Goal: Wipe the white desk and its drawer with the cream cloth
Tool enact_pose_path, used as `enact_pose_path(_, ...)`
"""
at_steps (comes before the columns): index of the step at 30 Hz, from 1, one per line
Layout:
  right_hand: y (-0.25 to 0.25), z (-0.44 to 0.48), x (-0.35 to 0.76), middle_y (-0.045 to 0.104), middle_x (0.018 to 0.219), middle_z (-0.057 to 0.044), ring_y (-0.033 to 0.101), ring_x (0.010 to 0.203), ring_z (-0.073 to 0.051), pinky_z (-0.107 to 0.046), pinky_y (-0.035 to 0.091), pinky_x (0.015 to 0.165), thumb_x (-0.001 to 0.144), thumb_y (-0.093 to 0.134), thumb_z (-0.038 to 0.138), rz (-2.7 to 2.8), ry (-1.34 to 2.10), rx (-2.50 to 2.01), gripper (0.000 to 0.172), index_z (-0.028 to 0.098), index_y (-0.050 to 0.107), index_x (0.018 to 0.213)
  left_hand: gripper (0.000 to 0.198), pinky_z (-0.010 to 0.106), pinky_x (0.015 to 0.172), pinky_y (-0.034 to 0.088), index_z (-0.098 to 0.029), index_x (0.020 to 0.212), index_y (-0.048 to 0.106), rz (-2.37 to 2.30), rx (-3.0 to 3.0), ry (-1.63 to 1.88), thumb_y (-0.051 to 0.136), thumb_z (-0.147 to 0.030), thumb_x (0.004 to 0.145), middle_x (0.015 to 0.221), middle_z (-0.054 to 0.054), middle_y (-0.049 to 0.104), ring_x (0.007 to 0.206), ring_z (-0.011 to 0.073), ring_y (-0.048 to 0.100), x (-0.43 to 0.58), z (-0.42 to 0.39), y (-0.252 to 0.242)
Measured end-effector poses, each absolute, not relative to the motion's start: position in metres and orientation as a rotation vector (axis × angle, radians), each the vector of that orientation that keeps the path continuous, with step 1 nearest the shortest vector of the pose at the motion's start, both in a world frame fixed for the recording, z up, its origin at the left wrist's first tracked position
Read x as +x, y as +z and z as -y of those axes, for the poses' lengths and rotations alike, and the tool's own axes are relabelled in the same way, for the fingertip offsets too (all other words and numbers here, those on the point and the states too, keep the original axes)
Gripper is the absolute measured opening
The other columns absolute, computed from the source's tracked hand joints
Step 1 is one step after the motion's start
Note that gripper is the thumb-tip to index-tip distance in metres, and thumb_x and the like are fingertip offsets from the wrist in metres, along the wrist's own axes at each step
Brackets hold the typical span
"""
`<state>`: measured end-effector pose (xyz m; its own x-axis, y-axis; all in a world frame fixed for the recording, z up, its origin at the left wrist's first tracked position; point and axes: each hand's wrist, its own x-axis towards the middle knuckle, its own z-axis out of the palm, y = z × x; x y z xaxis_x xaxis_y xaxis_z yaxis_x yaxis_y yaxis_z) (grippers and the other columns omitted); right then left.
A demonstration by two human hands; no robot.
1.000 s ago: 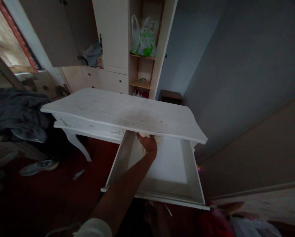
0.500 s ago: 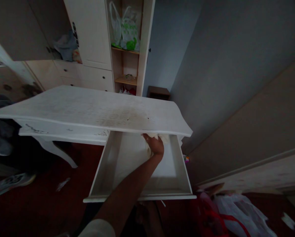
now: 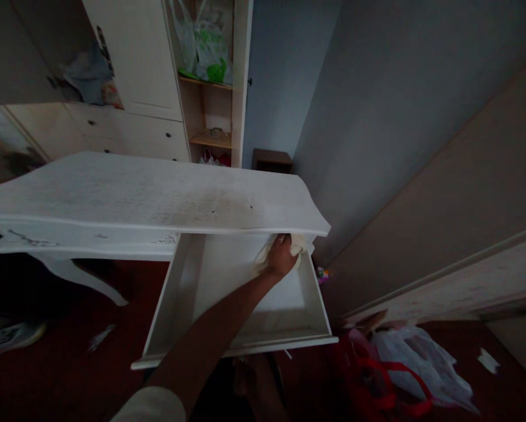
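Dim, flat light greys the shallow white drawer (image 3: pixel 223 266), while the dark red floor (image 3: pixel 82 357) sinks almost to black. Blur softens the grey-and-white shoe (image 3: pixel 14 340).

Green letters stand on the plastic bag (image 3: pixel 212 50) inside the white cabinet (image 3: pixel 146 64). They are too blurred for reading.

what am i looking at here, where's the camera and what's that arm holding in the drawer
No machine here, just a person working by hand. The view comes from a camera worn on their head, looking forward and down. The arm reaching in from the lower left ends in the left hand, which holds a pale cloth inside an open drawer. The drawer is part of a white desk, with dark smudges on top. I can't clearly make out the right hand.
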<state>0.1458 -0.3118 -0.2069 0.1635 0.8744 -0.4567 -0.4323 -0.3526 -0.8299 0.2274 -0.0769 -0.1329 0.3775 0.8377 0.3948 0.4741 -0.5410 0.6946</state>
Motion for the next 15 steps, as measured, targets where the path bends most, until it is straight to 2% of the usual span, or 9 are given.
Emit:
enact_pose_path(5, -0.212, 0.31, 0.144, 0.061, 0.129, -0.009, 0.063, 0.107, -0.024, -0.044, 0.056, 0.089, 0.095, 0.062, 0.037, 0.487, 1.479, -1.298, 0.036, 0.018, 0.06, 0.126, 0.048, 0.041, 0.103, 0.052, -0.016, 0.121, 0.063, -0.903, 2.324, 0.802, 0.067, -0.012, 0.073, 0.124, 0.012, 0.068, 0.115, 0.0278, 0.063, 0.21, 0.085, -0.108)
enact_pose_path(10, -0.218, 0.311, 0.138, 0.062, 0.124, -0.008, 0.064, 0.103, -0.023, -0.042, 0.057, 0.086, 0.095, 0.062, 0.038, 0.487, 1.515, -1.272, 0.035, 0.018, 0.06, 0.124, 0.056, 0.038, 0.105, 0.05, -0.019, 0.134, 0.055, -0.681, 2.513, 0.869, 0.064, -0.02, 0.079, 0.133, 0.009, 0.063, 0.122, 0.025, 0.058, 0.214, 0.1, -0.069)
enact_pose_path(13, -0.217, 0.314, 0.135, 0.068, 0.094, -0.004, 0.065, 0.077, -0.017, -0.034, 0.055, 0.072, 0.094, 0.06, 0.048, 0.479, 1.511, -1.244, 0.035, 0.015, 0.067, 0.105, 0.048, 0.039, 0.101, 0.051, -0.021, 0.127, 0.061, -0.564, 2.73, 0.634, 0.063, -0.018, 0.079, 0.127, 0.008, 0.067, 0.119, 0.0257, 0.06, 0.219, 0.105, -0.053)
enact_pose_path(15, -0.216, 0.315, 0.133, 0.064, 0.069, -0.001, 0.059, 0.059, -0.015, -0.03, 0.05, 0.061, 0.089, 0.06, 0.059, 0.465, 1.493, -1.223, 0.043, 0.017, 0.069, 0.086, 0.041, 0.039, 0.099, 0.051, -0.024, 0.117, 0.067, -0.412, 2.82, 0.495, 0.064, -0.018, 0.077, 0.121, 0.007, 0.07, 0.116, 0.0259, 0.062, 0.217, 0.111, -0.048)
